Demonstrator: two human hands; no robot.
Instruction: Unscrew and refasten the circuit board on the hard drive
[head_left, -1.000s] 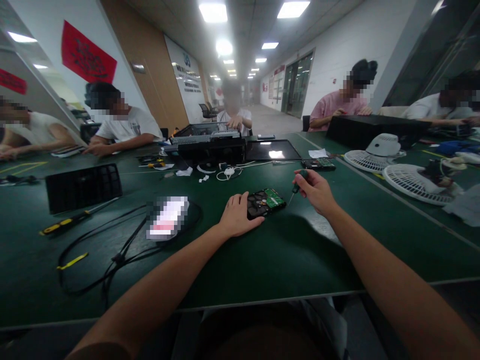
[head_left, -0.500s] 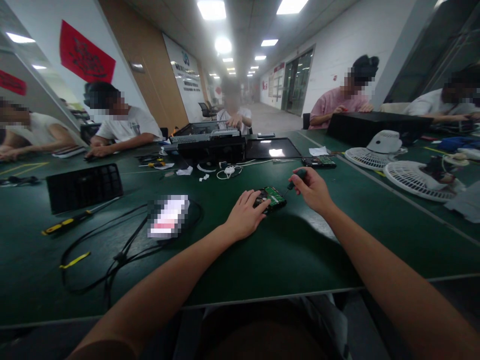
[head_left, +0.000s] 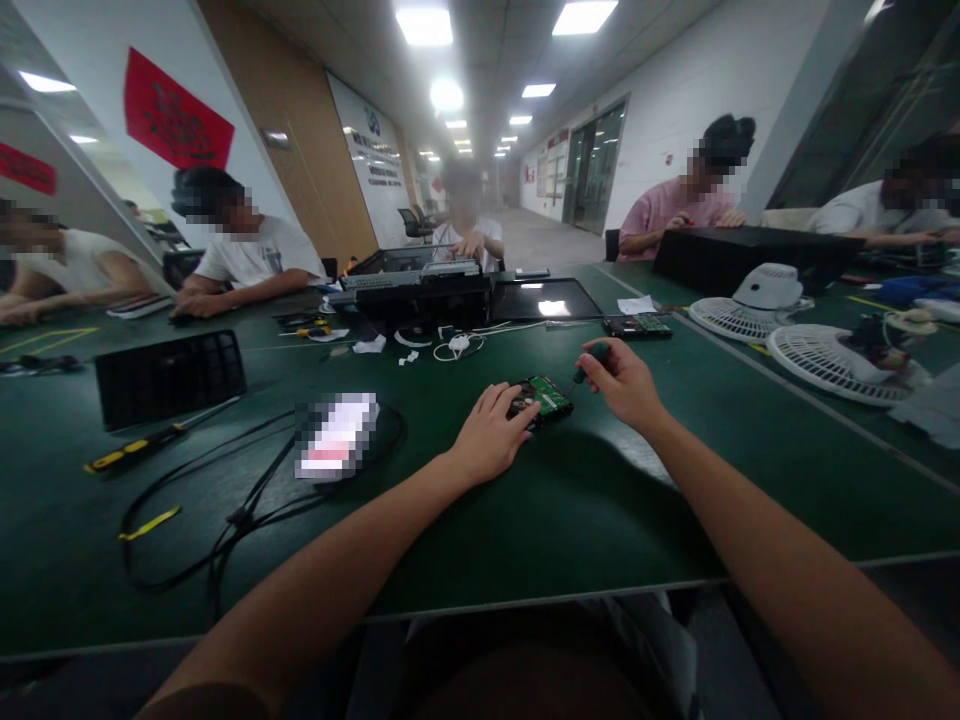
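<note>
A hard drive (head_left: pixel 546 397) with a green circuit board facing up lies on the dark green table (head_left: pixel 525 500). My left hand (head_left: pixel 491 432) rests on its near left side, fingers spread over it. My right hand (head_left: pixel 622 380) grips a small screwdriver (head_left: pixel 587 364) with a dark green handle, its tip pointing down at the drive's right edge.
A blurred phone (head_left: pixel 335 434) lies among black cables (head_left: pixel 225 500) to the left, beside a yellow-handled screwdriver (head_left: pixel 142 443) and a black grille (head_left: pixel 171 365). White fan parts (head_left: pixel 825 350) sit to the right. A black computer case (head_left: pixel 420 285) stands further back. Several people sit around the table.
My left hand slid forward onto the drive, covering more of it. My right hand moved left and brought the screwdriver tip to the drive's right edge.
</note>
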